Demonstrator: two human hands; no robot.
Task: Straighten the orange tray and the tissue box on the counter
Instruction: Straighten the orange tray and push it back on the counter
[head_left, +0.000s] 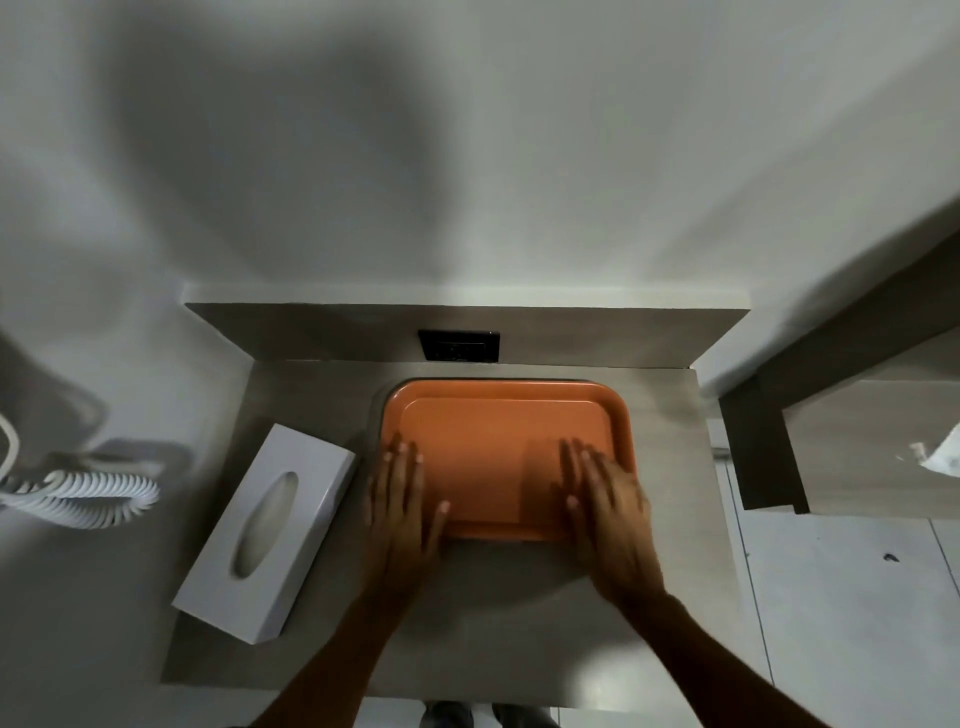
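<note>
The orange tray (498, 415) lies flat on the grey counter (519, 597), its far edge close to the back panel and roughly square to it. My left hand (402, 512) rests flat over the tray's near left corner, fingers spread. Over the near right corner lies my right hand (605, 512), also flat with fingers apart. Neither hand grips anything. The white tissue box (267, 530) lies left of the tray at a slant, its near end over the counter's left edge. It does not touch my left hand.
A black wall socket (458, 345) sits in the back panel behind the tray. A white coiled cord (83, 496) hangs at the far left. A wooden ledge (857, 447) with a crumpled white item (940, 454) stands to the right, tiled floor below.
</note>
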